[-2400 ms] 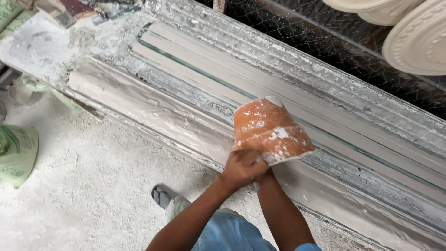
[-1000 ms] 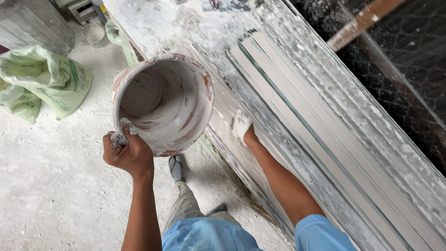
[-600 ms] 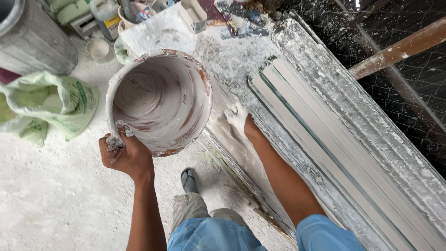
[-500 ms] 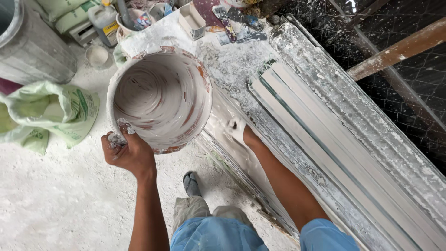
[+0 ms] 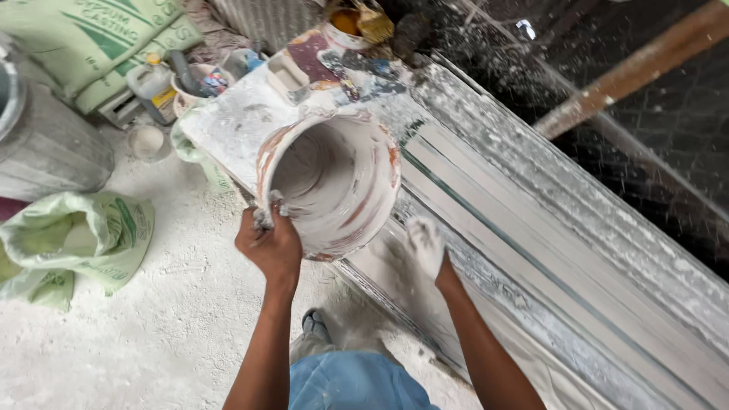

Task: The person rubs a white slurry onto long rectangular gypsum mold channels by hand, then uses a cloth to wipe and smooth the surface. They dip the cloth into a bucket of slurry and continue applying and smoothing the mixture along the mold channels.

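Change: vs. a moment before, bucket (image 5: 334, 182) had swung right, over the near-left end of the mould bench (image 5: 577, 250); its mouth tipped more toward the camera.
Left hand (image 5: 267, 243): fingers curled tight over the bucket's rim at its lower-left; thumb outside, fingertips inside the wall. Carried the whole bucket.
Right hand (image 5: 427, 244): plaster-white, palm down, fingers loosely spread, flat on the bench's near edge just right of the bucket. Held nothing.
Bucket location: in the air, tilted, above the bench's left end, near the cluttered corner w/ small tubs (image 5: 288, 72). No visible contents besides a plaster film on the walls.
Handling (judgement): prob. light as it looked near empty; stiff plastic wall, but slick w/ wet plaster, so a one-hand rim pinch could slip. Safer grip: rim plus a second hand under the base.
Around: green sacks (image 5: 72, 239) on the dusty floor left; grey drum (image 5: 45, 144) at far left.
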